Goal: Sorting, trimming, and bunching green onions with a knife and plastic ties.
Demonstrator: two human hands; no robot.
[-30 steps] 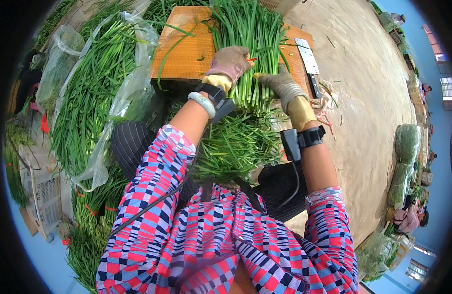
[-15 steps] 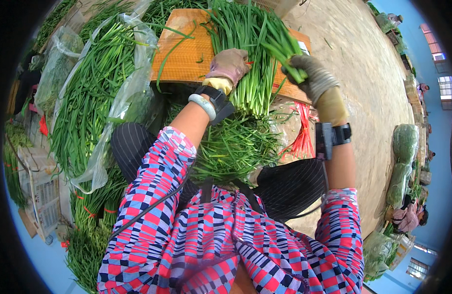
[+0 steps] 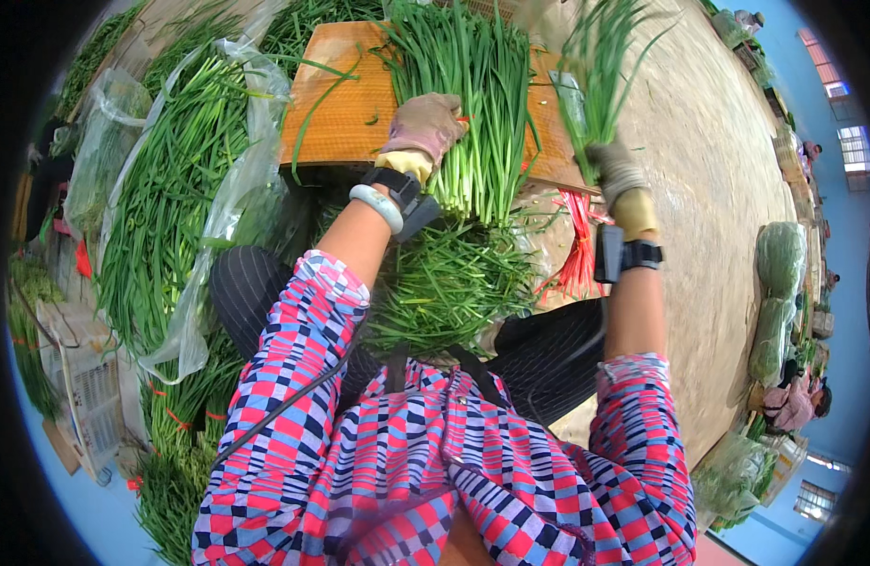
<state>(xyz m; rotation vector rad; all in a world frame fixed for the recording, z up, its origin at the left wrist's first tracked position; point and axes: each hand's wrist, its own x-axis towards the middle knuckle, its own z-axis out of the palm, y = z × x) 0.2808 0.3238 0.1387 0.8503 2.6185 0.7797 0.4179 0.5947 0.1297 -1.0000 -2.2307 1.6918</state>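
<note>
A thick bundle of garlic chives lies across an orange board, pale stem ends toward me. My left hand, in a soiled glove, is closed at the bundle's left side, with a bit of red at its fingertips. To the right, my gloved right hand grips the stem ends of a smaller bunch of garlic chives, its leaves fanned upward and away from the bundle. Loose leaves and trimmings lie in a heap below the board, between my legs.
Red ties hang off the board's right side near my right forearm. On the left stands a clear plastic bag around a large pile of chives. A white crate sits farther left. Wrapped green bundles line the far right.
My right hand has swung its bunch from over the bundle's right edge out to the right, the leaves now upright and spread. My left hand stays at the bundle, slightly farther left.
</note>
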